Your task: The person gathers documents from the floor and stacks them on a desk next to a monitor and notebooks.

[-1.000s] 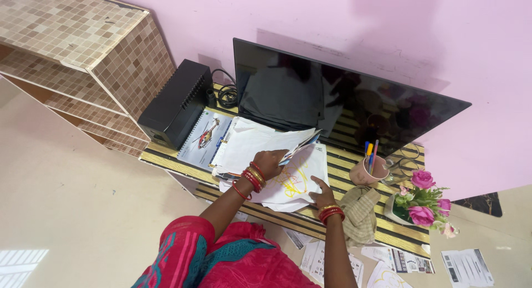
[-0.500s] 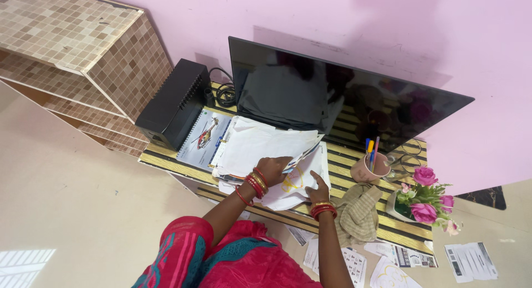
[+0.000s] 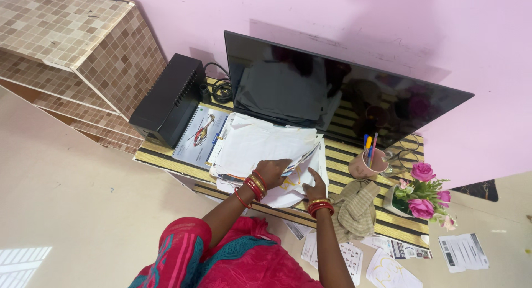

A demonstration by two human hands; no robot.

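My left hand [image 3: 272, 170] grips the near edge of a thick stack of white papers [image 3: 257, 145] lying on a striped yellow-and-black table [image 3: 343, 165]. My right hand [image 3: 316, 185] rests flat on a white sheet with yellow scribbles [image 3: 290, 187] under the stack, fingers spread. Both wrists wear red and gold bangles. A spiral-bound book with a helicopter picture [image 3: 198, 135] lies left of the stack.
A flat black screen [image 3: 332, 97] stands behind the papers, a black box unit [image 3: 169, 98] and tiled shelf [image 3: 72, 50] to its left. Right: a pink cup of pens [image 3: 366, 163], a checked cloth [image 3: 354, 207], pink flowers [image 3: 424, 191]. Loose papers [image 3: 463, 252] lie on the floor.
My left hand lowered the lifted stack onto the scribbled sheet, covering most of it. My right hand slid left and nearer the stack.
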